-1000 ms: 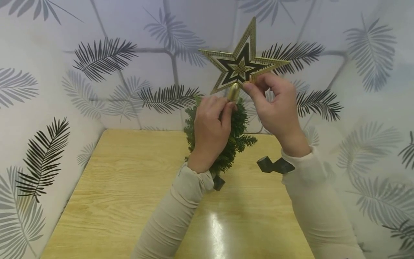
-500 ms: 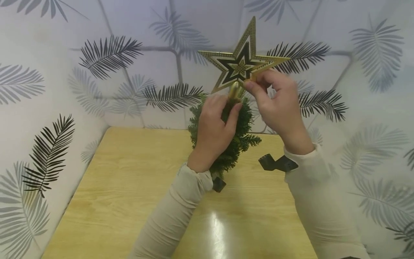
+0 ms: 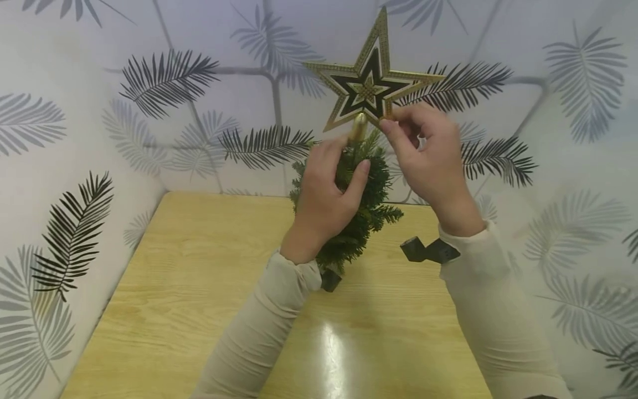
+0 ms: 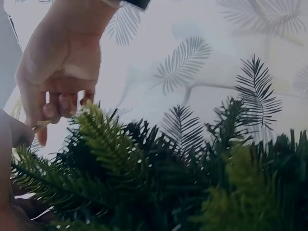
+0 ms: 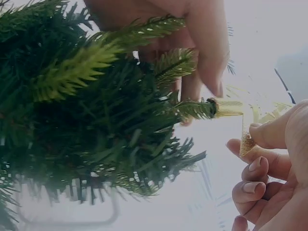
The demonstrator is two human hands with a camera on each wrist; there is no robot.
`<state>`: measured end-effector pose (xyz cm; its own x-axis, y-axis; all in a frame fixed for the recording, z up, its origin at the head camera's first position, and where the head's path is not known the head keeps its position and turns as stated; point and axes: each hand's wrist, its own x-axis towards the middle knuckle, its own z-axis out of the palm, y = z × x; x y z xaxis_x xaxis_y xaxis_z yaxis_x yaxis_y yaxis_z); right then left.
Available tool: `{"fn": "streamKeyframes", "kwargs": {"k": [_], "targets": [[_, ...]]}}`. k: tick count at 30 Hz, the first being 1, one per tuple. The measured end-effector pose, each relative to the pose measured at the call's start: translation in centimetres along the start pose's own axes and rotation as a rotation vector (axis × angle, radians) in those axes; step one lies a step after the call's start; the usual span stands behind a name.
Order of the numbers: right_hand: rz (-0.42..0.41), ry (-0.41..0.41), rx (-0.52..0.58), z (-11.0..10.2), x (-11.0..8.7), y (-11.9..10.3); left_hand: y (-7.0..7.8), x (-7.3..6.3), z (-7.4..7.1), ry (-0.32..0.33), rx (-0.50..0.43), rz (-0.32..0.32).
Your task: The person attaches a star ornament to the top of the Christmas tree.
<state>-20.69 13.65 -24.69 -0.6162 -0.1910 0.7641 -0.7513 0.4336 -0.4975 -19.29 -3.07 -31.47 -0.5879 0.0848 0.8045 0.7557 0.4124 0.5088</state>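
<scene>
A gold star tree topper (image 3: 369,90) with black inner bands stands upright above a small green artificial Christmas tree (image 3: 376,177). My right hand (image 3: 431,149) pinches the star's lower right point between thumb and forefinger. In the right wrist view, the topper's gold socket (image 5: 228,108) meets a sprig at the treetop. My left hand (image 3: 324,191) is around the upper tree, its thumb spread away and its fingertips beside the socket. Branches hide part of these fingers in the right wrist view. Fingers of the right hand (image 4: 62,57) appear over the branches in the left wrist view.
The tree stands toward the back of a light wooden table (image 3: 199,288). A leaf-patterned wall covering (image 3: 199,133) rises behind and at both sides. Black wrist-camera mounts (image 3: 428,250) stick out from the sleeves.
The star has risen slightly in view and become more upright. My left thumb has come off the gold socket and spread away, and that hand has eased lower round the tree. The right hand keeps its pinch.
</scene>
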Motion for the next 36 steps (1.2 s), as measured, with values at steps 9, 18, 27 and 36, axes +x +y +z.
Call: {"fn": "streamKeyframes", "kwargs": {"k": [9, 18, 27, 36], "targets": [[0.087, -0.02, 0.049, 0.1, -2.0, 0.8, -0.2, -0.5, -2.2, -0.043, 0.021, 0.003], [0.166, -0.006, 0.068, -0.5, -5.1, 2.7, -1.9, -2.7, -5.3, -0.063, 0.194, -0.013], [0.184, -0.087, -0.17, -1.2, -10.6, 6.3, -4.4, -7.2, -6.8, -0.127, 0.359, -0.073], [0.211, -0.18, -0.452, 0.1, -16.3, 7.6, -6.2, -11.2, -7.6, -0.219, 0.507, -0.153]]}}
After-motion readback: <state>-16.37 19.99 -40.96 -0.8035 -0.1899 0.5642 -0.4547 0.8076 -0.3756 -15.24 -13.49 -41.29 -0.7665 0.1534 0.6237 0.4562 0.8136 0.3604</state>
